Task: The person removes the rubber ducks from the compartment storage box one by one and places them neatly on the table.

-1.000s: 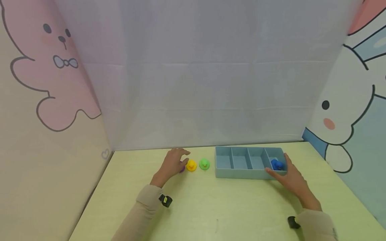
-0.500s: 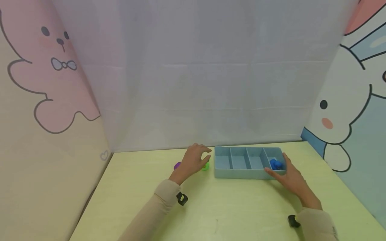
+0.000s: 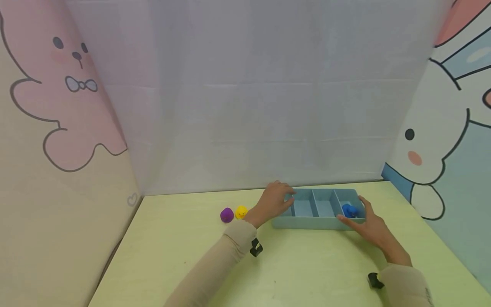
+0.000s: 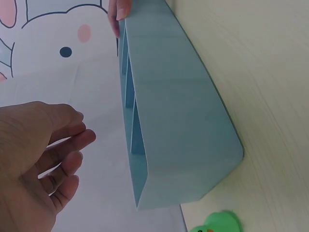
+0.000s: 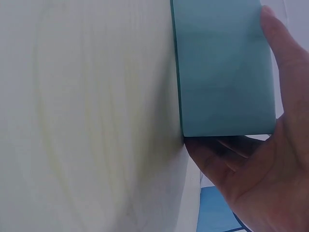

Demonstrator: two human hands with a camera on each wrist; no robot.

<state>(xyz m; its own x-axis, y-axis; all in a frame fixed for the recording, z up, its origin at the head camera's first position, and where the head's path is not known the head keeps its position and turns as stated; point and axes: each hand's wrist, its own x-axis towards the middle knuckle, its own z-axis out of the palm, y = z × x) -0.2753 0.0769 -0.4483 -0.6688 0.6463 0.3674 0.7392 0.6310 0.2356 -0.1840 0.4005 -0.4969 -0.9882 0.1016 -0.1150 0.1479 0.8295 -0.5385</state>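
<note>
A light blue tray [image 3: 307,223] split into compartments by dividers stands on the table. My left hand [image 3: 274,199], fingers loosely bent and holding nothing, is over its left end, hiding part of the leftmost compartment. In the left wrist view the left hand [image 4: 46,159] is beside the tray's open top. My right hand [image 3: 374,228] holds the tray's right end, thumb at the front rim and fingers around the end wall. A small rounded blue toy [image 3: 350,210] lies in the rightmost compartment. A green rubber duck [image 4: 223,223] sits by the tray's left end, hidden in the head view.
A yellow rubber duck [image 3: 241,212] and a rounded purple toy [image 3: 227,215] stand on the pale table [image 3: 172,238] left of the left forearm. A white curtain [image 3: 238,106] closes off the back, and cartoon-printed panels flank both sides.
My left hand has moved right, past the purple toy, the yellow duck and the green duck, to above the tray's left end. The right hand stays on the tray.
</note>
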